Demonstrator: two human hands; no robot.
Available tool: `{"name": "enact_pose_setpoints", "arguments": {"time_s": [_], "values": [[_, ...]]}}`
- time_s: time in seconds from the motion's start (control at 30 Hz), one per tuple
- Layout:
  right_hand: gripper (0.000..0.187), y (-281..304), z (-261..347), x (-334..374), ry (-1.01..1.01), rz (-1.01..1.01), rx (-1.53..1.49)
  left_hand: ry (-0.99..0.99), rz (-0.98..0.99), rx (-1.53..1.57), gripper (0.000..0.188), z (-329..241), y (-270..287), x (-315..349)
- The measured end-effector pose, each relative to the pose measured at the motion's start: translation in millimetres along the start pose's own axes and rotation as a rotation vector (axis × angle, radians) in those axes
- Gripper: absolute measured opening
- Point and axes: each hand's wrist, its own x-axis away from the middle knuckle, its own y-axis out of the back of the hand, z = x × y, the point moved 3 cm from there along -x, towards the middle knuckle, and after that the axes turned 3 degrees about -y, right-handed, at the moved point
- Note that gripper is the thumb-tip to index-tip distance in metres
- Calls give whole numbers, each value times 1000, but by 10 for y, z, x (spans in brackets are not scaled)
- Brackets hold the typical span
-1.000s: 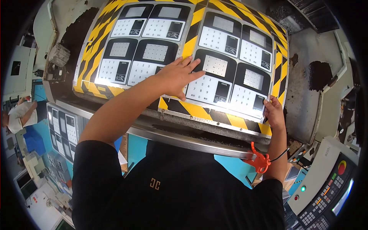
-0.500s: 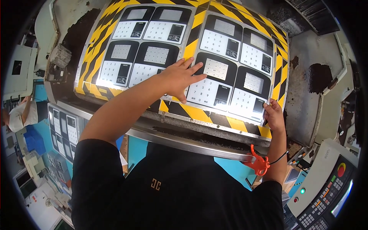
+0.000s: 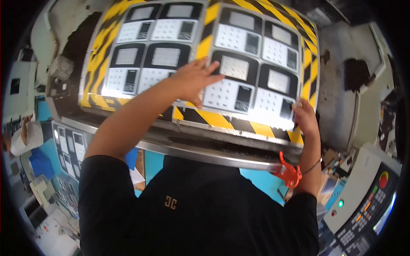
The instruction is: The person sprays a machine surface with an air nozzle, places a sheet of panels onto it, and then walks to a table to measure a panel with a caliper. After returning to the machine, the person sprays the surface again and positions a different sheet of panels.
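Two printed panel sheets with black-and-white keypad faces lie side by side on a bed striped with yellow and black tape (image 3: pixel 218 120). My left hand (image 3: pixel 192 82) rests with fingers spread at the gap between them, over the inner edge of the right panel sheet (image 3: pixel 267 112) and the near corner of the left panel sheet (image 3: pixel 124 80). At the right sheet's near right corner, my right hand (image 3: pixel 306 118) pinches its edge between thumb and fingers. An orange plastic piece with a black cord (image 3: pixel 289 171) is beside my right forearm.
A metal rail (image 3: pixel 205 157) runs along the bed's near side. A control panel with buttons and a red knob (image 3: pixel 370 200) stands at the lower right. Another keypad sheet (image 3: pixel 68 147) is at the left, near a person in a light shirt (image 3: pixel 30 138). Brown residue (image 3: pixel 356 74) marks the machine's right side.
The whole view has shifted slightly and blurred, so the sheets appear a little higher and further left. Both hands keep about the same places on the sheets.
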Motion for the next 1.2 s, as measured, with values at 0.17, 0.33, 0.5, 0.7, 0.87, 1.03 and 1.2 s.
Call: {"name": "enact_pose_setpoints", "arguments": {"time_s": [0.17,0.33,0.5,0.7,0.87,1.03,1.2], "values": [[78,-138,281,-42,204,-185,751,51,-54,15,119,11,10,44],[88,-131,210,15,197,-161,900,63,-46,47,119,-90,12,23],[90,-142,210,30,154,-167,939,99,23,32,122,-117,26,-17],[91,-147,202,19,169,-182,959,111,24,35,123,-100,32,-18],[92,-136,224,33,199,-201,914,86,-5,33,122,-86,92,1],[72,354,392,605,235,-367,625,-14,-25,79,115,25,-14,20],[82,1557,8,1399,-29,-1136,1054,50,79,28,112,9,68,141]]}}
